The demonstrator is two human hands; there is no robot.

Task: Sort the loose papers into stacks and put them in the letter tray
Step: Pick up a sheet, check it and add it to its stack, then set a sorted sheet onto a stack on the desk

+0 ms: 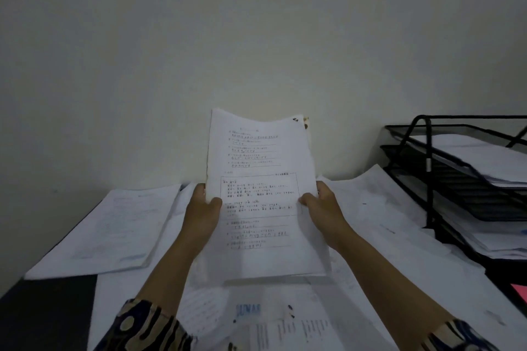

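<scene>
I hold a thin stack of printed and handwritten white papers (258,179) upright above the desk, in the middle of the view. My left hand (203,209) grips its left edge with the thumb on the front page. On the right edge, my right hand (322,205) grips the same way. A black mesh letter tray (445,174) with three tiers stands at the right against the wall, and white sheets lie in its tiers.
Loose white papers (114,225) cover the dark desk (48,310) on the left, under my arms and toward the tray. A printed sheet with blue lettering (251,310) lies nearest me. A pink item (520,292) shows at the right edge. A plain wall stands behind.
</scene>
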